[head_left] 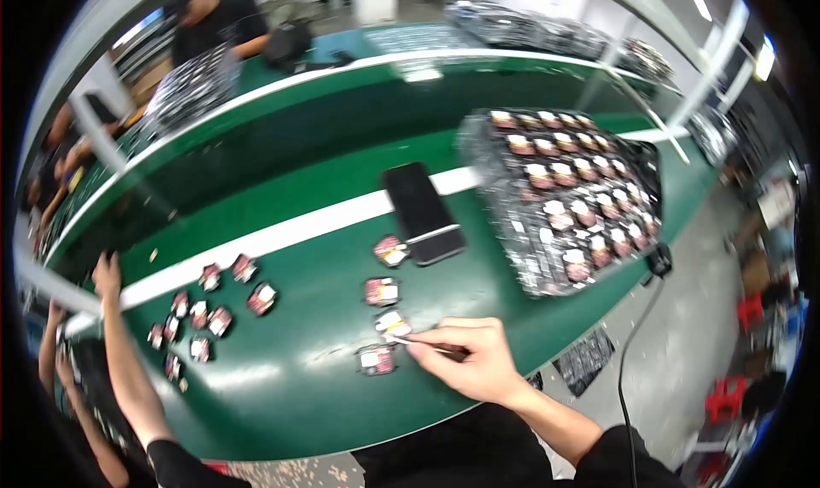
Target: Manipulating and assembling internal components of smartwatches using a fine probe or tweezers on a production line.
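My right hand [468, 358] pinches a thin, light-tipped tool [431, 346]. The tip touches or hovers over a small dark part with a white-yellow top [392, 323]. Similar reddish-brown parts lie in line with it: one nearer me [376, 360], two farther off [382, 291] [391, 250]. Stretched out to the far left, my left hand [107, 276] is closed by the white strip, with something dark and blurred at its fingertips. Between my hands, several more such parts [219, 321] are scattered on the green table [299, 402].
A black phone-like slab [420, 210] lies beyond the row. At right, a stack of clear plastic trays [512, 232] holds several rows of parts. A cable [628, 343] hangs off the table's right edge. Co-workers [218, 26] sit across and at left; red stools [726, 398] stand at right.
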